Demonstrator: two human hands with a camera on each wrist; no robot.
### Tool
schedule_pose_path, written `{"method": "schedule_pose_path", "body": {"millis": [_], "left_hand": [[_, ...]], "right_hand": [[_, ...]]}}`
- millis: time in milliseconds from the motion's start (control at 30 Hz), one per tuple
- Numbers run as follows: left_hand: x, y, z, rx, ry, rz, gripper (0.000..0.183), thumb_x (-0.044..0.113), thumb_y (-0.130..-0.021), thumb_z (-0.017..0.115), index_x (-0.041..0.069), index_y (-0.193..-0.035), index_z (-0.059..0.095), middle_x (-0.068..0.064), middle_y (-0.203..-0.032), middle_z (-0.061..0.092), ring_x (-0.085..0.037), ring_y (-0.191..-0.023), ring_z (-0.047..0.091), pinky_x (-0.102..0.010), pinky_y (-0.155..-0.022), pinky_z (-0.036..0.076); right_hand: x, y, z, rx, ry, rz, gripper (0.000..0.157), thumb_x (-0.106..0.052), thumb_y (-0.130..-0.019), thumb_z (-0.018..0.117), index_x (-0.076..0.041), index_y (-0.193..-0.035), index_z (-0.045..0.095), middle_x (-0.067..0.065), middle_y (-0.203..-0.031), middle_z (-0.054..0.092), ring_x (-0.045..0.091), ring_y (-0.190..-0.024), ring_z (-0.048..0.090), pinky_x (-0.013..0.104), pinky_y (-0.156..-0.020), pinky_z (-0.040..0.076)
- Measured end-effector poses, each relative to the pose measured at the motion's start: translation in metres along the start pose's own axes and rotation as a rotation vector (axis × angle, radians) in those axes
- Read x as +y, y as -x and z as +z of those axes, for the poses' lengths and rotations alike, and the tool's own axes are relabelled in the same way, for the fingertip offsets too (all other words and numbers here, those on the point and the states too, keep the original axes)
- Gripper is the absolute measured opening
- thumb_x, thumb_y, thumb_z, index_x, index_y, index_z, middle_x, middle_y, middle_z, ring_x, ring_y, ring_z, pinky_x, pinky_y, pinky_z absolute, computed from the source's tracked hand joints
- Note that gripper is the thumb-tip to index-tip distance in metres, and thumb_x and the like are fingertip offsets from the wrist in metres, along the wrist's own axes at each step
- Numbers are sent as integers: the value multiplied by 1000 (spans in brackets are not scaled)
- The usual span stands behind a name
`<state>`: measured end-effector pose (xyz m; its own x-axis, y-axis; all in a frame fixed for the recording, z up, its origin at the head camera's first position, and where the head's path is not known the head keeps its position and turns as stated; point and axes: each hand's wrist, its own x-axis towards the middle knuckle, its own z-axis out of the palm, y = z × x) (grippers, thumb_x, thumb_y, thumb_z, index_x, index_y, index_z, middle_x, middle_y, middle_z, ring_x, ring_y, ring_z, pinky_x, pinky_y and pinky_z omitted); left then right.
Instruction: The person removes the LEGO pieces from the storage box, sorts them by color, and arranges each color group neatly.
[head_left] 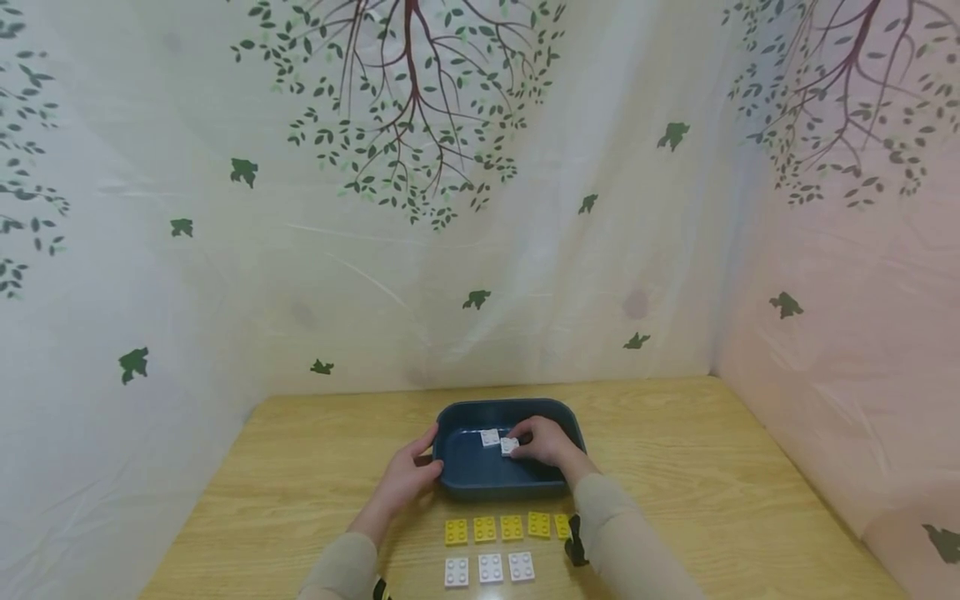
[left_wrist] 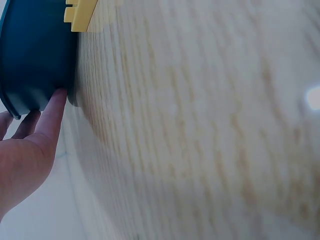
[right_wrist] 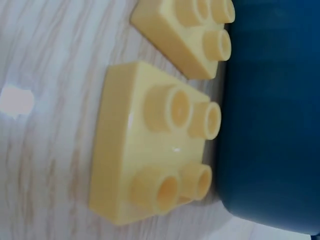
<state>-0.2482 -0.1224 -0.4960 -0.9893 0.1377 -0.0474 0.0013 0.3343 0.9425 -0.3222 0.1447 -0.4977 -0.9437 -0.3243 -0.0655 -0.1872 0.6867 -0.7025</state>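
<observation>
Inside a dark blue tray (head_left: 472, 472), my right hand (head_left: 549, 442) pinches a white toy building brick (head_left: 508, 447) between thumb and fingers. Another white brick (head_left: 490, 437) lies on the tray floor just left of it. My left hand (head_left: 408, 475) rests against the tray's left end, its fingers at the rim. Low on the outer wall of the tray (left_wrist: 37, 55), the left wrist view shows an extended digit of the left hand (left_wrist: 30, 155) touching. The right hand itself is out of the right wrist view.
In front of the tray runs a row of several yellow bricks (head_left: 484, 529), seen close up as a studded yellow brick (right_wrist: 120, 145) beside the tray wall. Nearer me is a row of three white bricks (head_left: 491, 568). The wooden table (head_left: 322, 450) meets a leaf-printed curtain (head_left: 390, 317).
</observation>
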Motion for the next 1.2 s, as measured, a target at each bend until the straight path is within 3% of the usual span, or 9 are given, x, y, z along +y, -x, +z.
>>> {"method": "schedule_pose_path", "body": {"millis": [300, 667, 900, 1200], "left_hand": [[-2, -1, 1, 6, -2, 12, 64, 7, -93, 61, 11, -153, 38, -23, -153, 37, -42, -126, 52, -47, -99, 49], [1, 0, 1, 6, 37, 15, 64, 4, -92, 61, 10, -152, 39, -25, -152, 38, -43, -125, 52, -46, -97, 51], [3, 0, 1, 20, 15, 26, 64, 4, -91, 61, 8, -152, 39, -25, -151, 39, -43, -124, 53, -46, -98, 50], [3, -1, 0, 16, 10, -1, 64, 5, -92, 62, 11, -152, 39, -24, -152, 37, -43, -125, 52, -47, -97, 50]], "right_hand": [[-10, 13, -10, 38, -62, -79, 23, -20, -82, 81, -18, -104, 75, -4, -102, 66, 17, -92, 56, 41, -87, 51], [-22, 52, -29, 59, -36, -240, 25, -21, -82, 82, -19, -106, 74, -6, -101, 65, 14, -90, 56, 33, -84, 52], [-16, 82, -39, 24, -42, -259, 26, -23, -83, 81, -21, -108, 72, -8, -103, 63, 14, -92, 57, 28, -84, 54], [-11, 120, -41, -61, -79, -208, 24, -26, -82, 82, -25, -104, 73, -9, -102, 64, 15, -91, 58, 28, -81, 54]]}}
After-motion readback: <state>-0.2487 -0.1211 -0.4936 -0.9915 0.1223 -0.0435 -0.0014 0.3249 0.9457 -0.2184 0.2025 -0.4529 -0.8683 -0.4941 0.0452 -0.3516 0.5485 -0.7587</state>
